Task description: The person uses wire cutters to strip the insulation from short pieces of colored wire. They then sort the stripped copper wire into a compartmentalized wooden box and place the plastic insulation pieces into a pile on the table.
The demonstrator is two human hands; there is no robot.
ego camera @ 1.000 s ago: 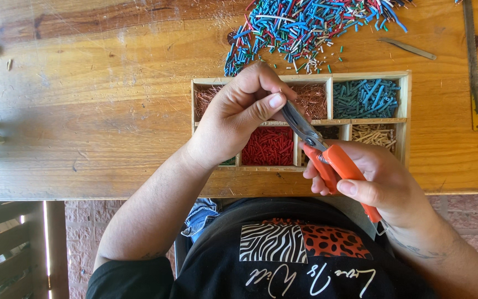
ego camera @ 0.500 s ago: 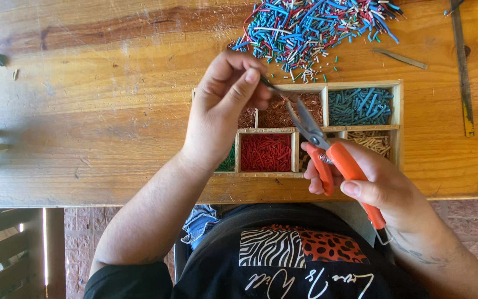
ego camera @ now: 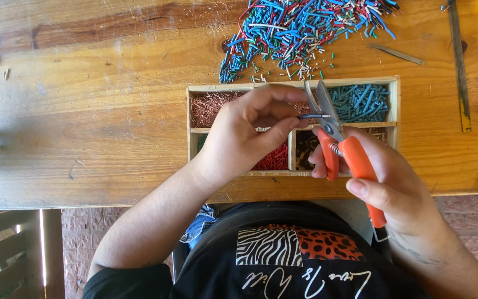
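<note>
Wooden table [ego camera: 84, 111], steel ruler [ego camera: 459, 66]

The left hand [ego camera: 244, 138] hides the tray's [ego camera: 291, 87] middle compartments.

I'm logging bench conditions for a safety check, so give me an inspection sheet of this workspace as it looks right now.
Surface: wooden table, worn, with knots and scratches.
Job's things: orange-handled wire cutters with blades open around a short dark wire piece; wooden compartment tray holding copper strands, blue bits and red bits in separate sections.
Clutter: loose pile of blue, red, green and white wire insulation bits behind the tray; tweezers; metal ruler at the right edge.
Grippers: left hand pinches the wire piece; right hand grips the cutter handles.
Cables: nothing seen beyond cut pieces.
Surroundings: brick floor, slatted wooden seat.
</note>
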